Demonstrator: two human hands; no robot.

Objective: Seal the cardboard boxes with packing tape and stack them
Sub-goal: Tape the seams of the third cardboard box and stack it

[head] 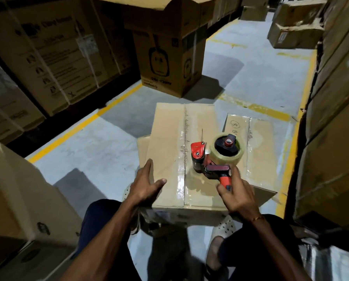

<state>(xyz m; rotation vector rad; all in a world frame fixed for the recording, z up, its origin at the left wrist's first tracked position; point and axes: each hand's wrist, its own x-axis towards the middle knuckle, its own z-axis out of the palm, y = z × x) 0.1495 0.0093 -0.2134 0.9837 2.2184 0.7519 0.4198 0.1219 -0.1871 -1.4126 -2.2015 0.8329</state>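
A cardboard box (169, 138) lies on top of another box in front of my knees, its flaps closed and clear tape running along the centre seam. My left hand (147, 183) rests flat on the near left part of its lid, fingers spread. My right hand (237, 193) grips the red handle of a tape dispenser (212, 157), whose head presses on the lid near the seam. The dispenser carries a roll of clear tape (227, 149). A second taped box (258, 142) with a handwritten mark lies just to the right, lower down.
A tall printed carton (169, 63) with open top flaps stands on the grey floor beyond. Stacked cartons line the left wall (48, 57) and the right side (335, 118). Another carton (13, 191) stands at my near left. Yellow floor lines (84, 124) cross the aisle.
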